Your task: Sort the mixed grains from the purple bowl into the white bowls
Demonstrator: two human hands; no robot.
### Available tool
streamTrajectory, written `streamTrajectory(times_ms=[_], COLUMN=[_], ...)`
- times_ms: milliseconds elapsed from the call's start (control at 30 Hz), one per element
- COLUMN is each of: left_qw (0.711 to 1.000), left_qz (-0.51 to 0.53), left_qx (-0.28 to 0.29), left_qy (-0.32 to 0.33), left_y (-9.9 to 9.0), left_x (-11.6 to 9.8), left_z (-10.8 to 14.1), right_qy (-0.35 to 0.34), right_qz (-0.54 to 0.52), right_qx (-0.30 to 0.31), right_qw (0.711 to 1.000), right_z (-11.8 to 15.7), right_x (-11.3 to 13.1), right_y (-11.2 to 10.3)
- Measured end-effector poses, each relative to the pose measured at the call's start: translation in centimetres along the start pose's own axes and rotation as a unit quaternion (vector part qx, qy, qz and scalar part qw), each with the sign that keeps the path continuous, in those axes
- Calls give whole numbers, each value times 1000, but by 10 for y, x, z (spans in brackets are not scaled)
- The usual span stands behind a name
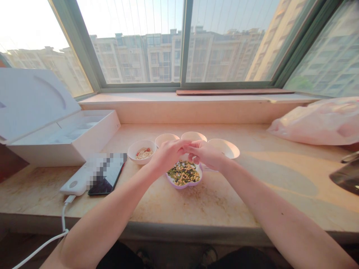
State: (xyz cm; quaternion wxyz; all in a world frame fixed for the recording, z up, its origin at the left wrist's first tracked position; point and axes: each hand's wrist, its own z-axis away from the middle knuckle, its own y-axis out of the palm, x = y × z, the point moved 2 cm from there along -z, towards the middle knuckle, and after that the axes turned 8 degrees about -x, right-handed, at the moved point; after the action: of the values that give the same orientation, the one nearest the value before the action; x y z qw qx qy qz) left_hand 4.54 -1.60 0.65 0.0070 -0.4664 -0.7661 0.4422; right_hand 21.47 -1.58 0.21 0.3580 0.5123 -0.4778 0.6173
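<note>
Fingertips (187, 145) of both hands bunch together in a pinch just above the beans, the two sets touching; whether anything sits between them is hidden. The left hand (167, 155) and right hand (206, 155) hover over a lilac-rimmed compartment (183, 183) heaped with mixed green and yellow beans (183, 173). Just beside it, a white petal-shaped cup (141, 152) holds pale strands with a few red bits, and three more white cups (224, 148) curve around behind and to the right, their insides mostly out of sight. All of this rests on a mottled stone windowsill (213, 201). Further left lie a partly pixelated smartphone (105, 179) and, touching it, a white power bank (74, 183) with a white cable (63, 220) trailing over the edge. Beyond them stands an open white box (64, 138), while a pale plastic bag (316, 123) sits well off to the right, below a green-framed window (185, 45) facing apartment blocks (151, 56).
</note>
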Motion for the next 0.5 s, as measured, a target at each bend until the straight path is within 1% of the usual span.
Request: streamTrajectory(times_ms=[100,167,233,267,333,367,400,433,500], left_qw=[1000,1000,1000,1000,999,998,996,993,981], left_qz=[3,1,-3,-5,-14,-25,-41,-58,-85], left_qx=[-10,-2,3,3,8,21,47,85,173], left_qy=[3,6,5,-2,-33,-49,-59,-57,-18], left_y=[-1,-2,-3,-4,-4,-5,-4,-4,-2], left_x=[-1,-3,-5,-6,-6,-5,-5,-5,-6], left_z=[1,1,1,1,1,1,2,3,5], right_qy=[19,24,15,4,-34,-61,-86,-106,-124], right_qz=[-41,-47,-35,-16,58,111,166,217,293], right_qx=[-11,-12,-17,-29,-93,-136,-179,-214,-251], right_qw=[999,999,999,999,993,983,966,947,914], right_z=[-3,-4,-5,-5,-6,-7,-7,-8,-10], right_x=[-5,-6,-6,-5,-3,-2,-1,-1,-2], right_y=[2,2,1,-1,-7,-11,-15,-19,-26])
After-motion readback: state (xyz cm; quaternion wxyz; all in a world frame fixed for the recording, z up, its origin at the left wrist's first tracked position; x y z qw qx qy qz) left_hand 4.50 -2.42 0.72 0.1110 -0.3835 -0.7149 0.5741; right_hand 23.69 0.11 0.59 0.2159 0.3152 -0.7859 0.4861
